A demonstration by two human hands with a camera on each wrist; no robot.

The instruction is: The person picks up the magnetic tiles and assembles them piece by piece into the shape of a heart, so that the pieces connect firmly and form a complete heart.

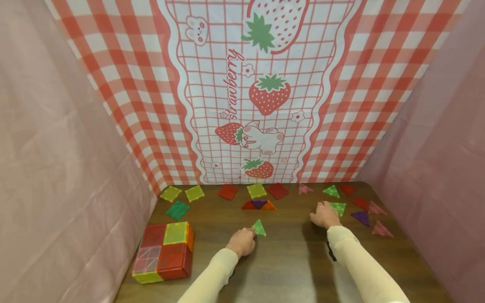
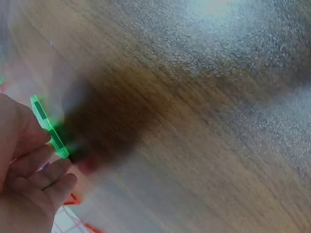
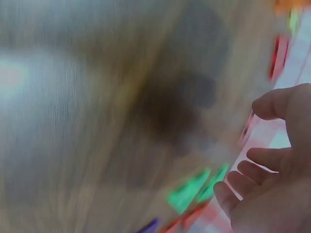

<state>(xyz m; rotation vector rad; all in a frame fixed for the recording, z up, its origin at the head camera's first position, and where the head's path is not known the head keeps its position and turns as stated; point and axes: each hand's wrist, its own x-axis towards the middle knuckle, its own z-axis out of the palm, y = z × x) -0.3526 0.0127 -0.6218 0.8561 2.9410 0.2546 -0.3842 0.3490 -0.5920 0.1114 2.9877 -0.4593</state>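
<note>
My left hand [image 1: 242,242] pinches a translucent green triangle magnetic tile [image 1: 259,228] over the middle of the table. In the left wrist view the tile [image 2: 48,127] appears edge-on between thumb and fingers. My right hand [image 1: 325,214] is beside another green triangle tile [image 1: 339,208], which it partly hides. The right wrist view has that hand [image 3: 272,162] with thumb and fingers spread apart and nothing between them. Beyond the left hand, orange triangle tiles [image 1: 248,205] and a purple one [image 1: 259,203] form a low row.
A box-like block of tiles [image 1: 176,256] stands at the table's left. Square tiles, such as a yellow one [image 1: 257,190] and a red one [image 1: 278,190], line the back edge. Several triangles, including a purple one [image 1: 361,218] and a pink one [image 1: 382,229], lie at the right.
</note>
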